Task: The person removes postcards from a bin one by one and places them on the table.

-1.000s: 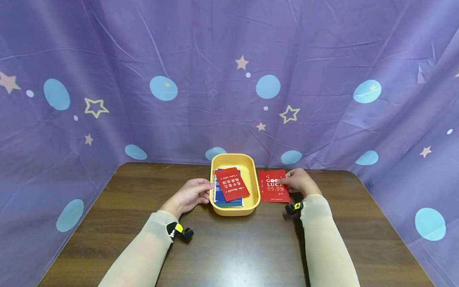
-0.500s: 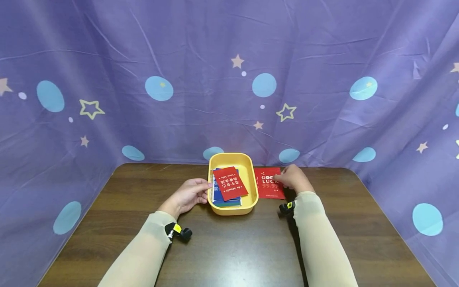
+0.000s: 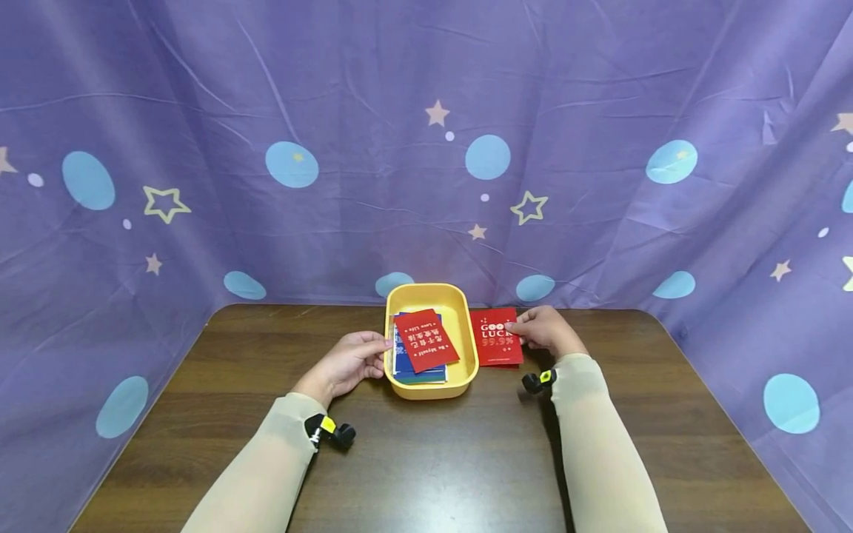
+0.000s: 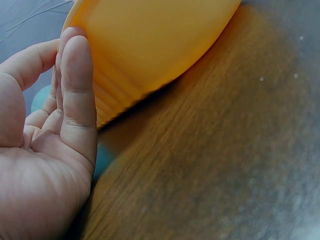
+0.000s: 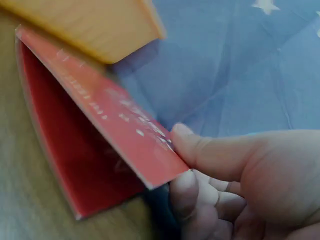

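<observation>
A yellow plastic tray [image 3: 445,392] stands at the back of the table. My left hand [image 3: 349,364] pinches its left wall, thumb at the rim; the left wrist view shows the fingers [image 4: 77,75] against the wall. Inside the tray lies a tilted red card [image 3: 426,342] on top of blue cards [image 3: 421,374]. Right of the tray, my right hand [image 3: 549,331] pinches the right edge of a red "GOOD LUCK" card [image 3: 494,348]. The right wrist view shows this card's free end slanting away above another red card [image 5: 65,160], with a gap between them at the near side.
The brown wooden table [image 3: 400,459] reaches back to a purple curtain [image 3: 360,222] printed with stars and blue ovals. The red cards lie close against the tray's right wall. A small black camera sits on each wrist.
The view has shifted slightly. My right hand has lifted the edge of the upper "GOOD LUCK" card, and a second red card's edge shows beneath it. My left hand stays at the tray.
</observation>
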`<action>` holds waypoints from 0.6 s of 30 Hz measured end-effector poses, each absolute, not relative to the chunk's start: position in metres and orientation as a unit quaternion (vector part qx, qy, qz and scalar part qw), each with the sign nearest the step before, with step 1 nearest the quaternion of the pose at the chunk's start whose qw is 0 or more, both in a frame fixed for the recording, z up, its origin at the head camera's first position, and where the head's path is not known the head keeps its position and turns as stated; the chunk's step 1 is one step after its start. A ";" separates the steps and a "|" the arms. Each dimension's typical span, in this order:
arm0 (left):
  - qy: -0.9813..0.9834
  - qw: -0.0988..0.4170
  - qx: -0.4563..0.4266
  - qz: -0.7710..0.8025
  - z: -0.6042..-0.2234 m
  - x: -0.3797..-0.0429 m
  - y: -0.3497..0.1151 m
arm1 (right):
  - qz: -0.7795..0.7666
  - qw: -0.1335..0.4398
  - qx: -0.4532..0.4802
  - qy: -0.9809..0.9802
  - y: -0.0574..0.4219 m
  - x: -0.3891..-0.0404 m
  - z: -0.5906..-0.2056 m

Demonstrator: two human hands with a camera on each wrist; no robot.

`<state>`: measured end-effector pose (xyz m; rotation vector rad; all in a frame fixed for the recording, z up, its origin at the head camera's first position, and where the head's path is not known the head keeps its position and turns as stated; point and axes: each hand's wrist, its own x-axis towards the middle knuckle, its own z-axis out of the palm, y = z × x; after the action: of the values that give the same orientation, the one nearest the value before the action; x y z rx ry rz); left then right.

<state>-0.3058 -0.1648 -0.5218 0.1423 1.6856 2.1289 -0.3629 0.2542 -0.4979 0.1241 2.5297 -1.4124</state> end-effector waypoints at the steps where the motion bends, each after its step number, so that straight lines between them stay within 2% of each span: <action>1: 0.606 0.210 0.053 0.766 -0.522 -0.306 -0.165 | -0.466 0.114 0.041 0.877 0.252 -0.363 -0.498; 12: 0.605 0.209 0.047 0.767 -0.522 -0.305 -0.165 | -0.312 0.046 0.047 0.948 0.237 -0.357 -0.489; 18: 0.607 0.208 0.048 0.766 -0.523 -0.306 -0.165 | -0.271 0.016 0.020 0.962 0.236 -0.358 -0.490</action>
<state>-0.3061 -0.1653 -0.5228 0.1348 1.6885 2.1305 -0.3578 0.2355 -0.4896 0.0634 2.9917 -0.8422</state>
